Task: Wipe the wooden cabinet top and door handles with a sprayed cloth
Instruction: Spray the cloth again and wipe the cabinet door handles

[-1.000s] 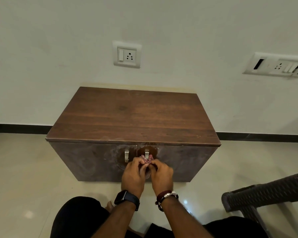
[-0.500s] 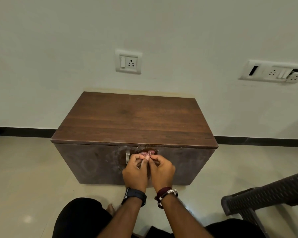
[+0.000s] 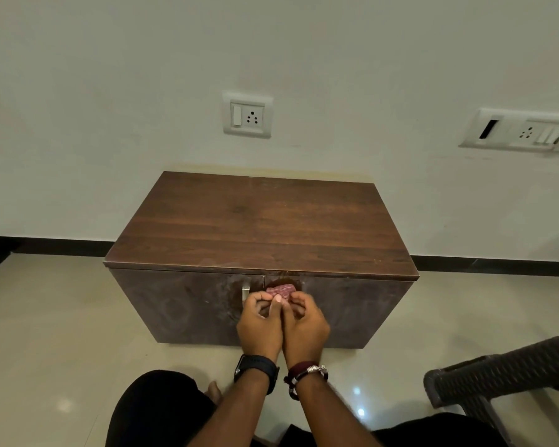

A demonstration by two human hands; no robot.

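Note:
A low wooden cabinet [image 3: 262, 221] stands against the wall, its brown top bare. On its dark front, the left door's metal handle [image 3: 245, 293] shows just left of my hands. A small pink cloth [image 3: 280, 289] is wrapped over the right door's handle, which is hidden under it. My left hand [image 3: 261, 324] and my right hand [image 3: 304, 324] are side by side, both pinching the cloth at the top of the door. A damp-looking ring marks the door around the cloth.
A dark woven plastic chair [image 3: 504, 372] stands at the right on the tiled floor [image 3: 46, 333]. My knees in black fill the bottom edge. A wall socket [image 3: 248, 114] sits above the cabinet and a switch panel [image 3: 523, 132] to the right.
Both hands with the cloth have moved up the right handle, from its lower part to its top near the cabinet's front edge. The camera has tilted a little upward.

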